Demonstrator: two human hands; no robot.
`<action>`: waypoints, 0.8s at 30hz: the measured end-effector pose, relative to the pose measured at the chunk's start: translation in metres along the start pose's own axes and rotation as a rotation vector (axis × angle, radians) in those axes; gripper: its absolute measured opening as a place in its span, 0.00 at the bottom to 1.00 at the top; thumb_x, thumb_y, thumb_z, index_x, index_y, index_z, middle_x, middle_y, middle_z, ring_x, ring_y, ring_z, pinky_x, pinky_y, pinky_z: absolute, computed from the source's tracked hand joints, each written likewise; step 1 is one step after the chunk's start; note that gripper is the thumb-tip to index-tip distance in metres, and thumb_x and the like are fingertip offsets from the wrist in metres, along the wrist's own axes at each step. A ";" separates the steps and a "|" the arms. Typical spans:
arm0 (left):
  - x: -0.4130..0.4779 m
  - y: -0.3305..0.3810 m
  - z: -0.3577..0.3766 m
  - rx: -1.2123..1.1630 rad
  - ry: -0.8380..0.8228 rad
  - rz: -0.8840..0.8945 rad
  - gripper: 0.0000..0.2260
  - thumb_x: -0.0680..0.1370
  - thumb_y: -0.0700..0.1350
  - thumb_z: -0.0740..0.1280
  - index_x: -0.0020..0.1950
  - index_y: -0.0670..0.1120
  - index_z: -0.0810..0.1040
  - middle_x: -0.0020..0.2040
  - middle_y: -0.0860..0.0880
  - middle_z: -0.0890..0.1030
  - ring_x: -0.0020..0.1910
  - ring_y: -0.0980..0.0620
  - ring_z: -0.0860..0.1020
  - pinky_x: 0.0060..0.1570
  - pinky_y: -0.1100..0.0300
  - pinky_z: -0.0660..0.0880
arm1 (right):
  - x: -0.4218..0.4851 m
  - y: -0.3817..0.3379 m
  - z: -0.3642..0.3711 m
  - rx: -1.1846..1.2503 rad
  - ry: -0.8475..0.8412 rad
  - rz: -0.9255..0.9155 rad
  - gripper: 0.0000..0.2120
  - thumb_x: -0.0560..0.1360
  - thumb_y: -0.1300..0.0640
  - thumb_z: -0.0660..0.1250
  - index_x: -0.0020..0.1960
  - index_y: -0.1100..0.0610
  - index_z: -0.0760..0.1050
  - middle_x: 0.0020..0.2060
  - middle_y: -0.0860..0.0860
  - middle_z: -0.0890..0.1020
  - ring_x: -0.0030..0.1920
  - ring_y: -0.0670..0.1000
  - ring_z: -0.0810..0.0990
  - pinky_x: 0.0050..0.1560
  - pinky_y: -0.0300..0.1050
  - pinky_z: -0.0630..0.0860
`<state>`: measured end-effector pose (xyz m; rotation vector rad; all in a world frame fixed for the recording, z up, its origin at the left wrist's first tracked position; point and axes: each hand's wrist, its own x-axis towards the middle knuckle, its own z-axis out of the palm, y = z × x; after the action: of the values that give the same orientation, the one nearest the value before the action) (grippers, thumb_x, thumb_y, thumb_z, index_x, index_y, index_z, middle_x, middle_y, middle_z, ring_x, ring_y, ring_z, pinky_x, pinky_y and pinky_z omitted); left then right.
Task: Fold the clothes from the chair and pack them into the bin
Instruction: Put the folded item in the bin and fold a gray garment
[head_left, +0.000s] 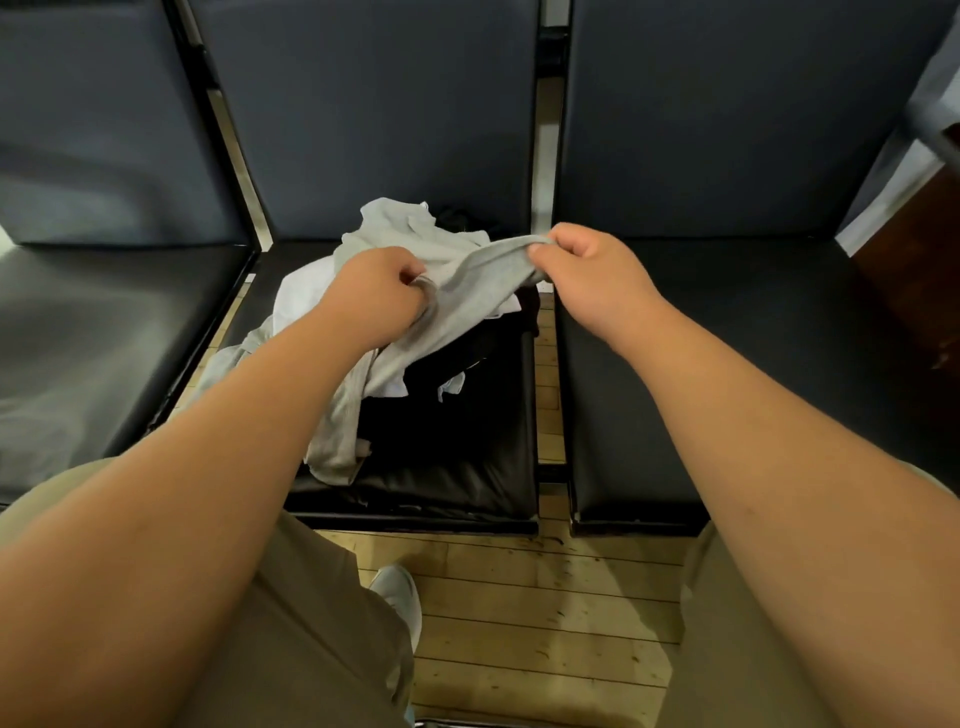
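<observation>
Now, left fingers (413, 278): curling tight round a bunched fold of the grey garment (478, 283); the thumb is pressing the cloth against them.
Right fingers (545, 253): curling in, with thumb and forefinger pinching the garment's far edge.
Left hand (376, 293): hovering over the middle of the clothes pile (467, 364), knuckles facing up, forearm reaching in from lower left.
Right hand (589, 265): holding its end slightly higher, near the middle seat's right edge.
Grey garment: stretching as a taut band between the two hands; the rest is trailing down under the left wrist onto the front of the seat.
Clothes pile: lying on the middle chair's seat (447, 486); a white piece (301, 296) is showing at left, a black piece (452, 400) is lying beneath the grey, and a pale piece (395, 218) is resting at the back against the backrest (374, 104).
Neighbouring seats: one black seat (104, 338) is sitting to the left and another (727, 338) to the right, each just beside the middle one with floor showing between.
Floor (519, 623): wooden boards are running under the chairs.
Person: wearing khaki trousers (322, 623); a pale shoe (400, 592) is showing between the knees.
</observation>
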<state>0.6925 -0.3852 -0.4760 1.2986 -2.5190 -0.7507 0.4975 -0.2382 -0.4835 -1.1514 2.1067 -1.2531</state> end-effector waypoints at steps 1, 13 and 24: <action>0.000 0.003 0.000 -0.083 -0.013 -0.003 0.06 0.81 0.46 0.66 0.53 0.48 0.82 0.44 0.48 0.84 0.42 0.48 0.80 0.45 0.55 0.77 | -0.001 -0.001 -0.004 0.007 0.037 -0.013 0.15 0.82 0.47 0.65 0.49 0.59 0.79 0.37 0.49 0.77 0.38 0.45 0.74 0.40 0.44 0.71; 0.001 0.065 -0.005 -0.704 0.073 0.150 0.09 0.83 0.56 0.67 0.52 0.54 0.84 0.46 0.57 0.82 0.48 0.57 0.79 0.53 0.56 0.77 | -0.038 -0.019 -0.068 0.121 0.046 -0.095 0.22 0.80 0.41 0.72 0.42 0.60 0.78 0.35 0.50 0.77 0.37 0.48 0.74 0.43 0.46 0.72; 0.027 0.044 -0.006 -0.568 0.530 -0.168 0.11 0.85 0.53 0.59 0.44 0.50 0.70 0.39 0.55 0.72 0.37 0.55 0.70 0.44 0.53 0.74 | -0.042 0.026 -0.088 -0.388 -0.057 0.238 0.17 0.76 0.45 0.75 0.39 0.55 0.75 0.36 0.50 0.77 0.37 0.49 0.75 0.36 0.46 0.69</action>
<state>0.6480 -0.3874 -0.4491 1.2868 -1.6414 -0.9190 0.4478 -0.1521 -0.4641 -1.0288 2.4251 -0.7167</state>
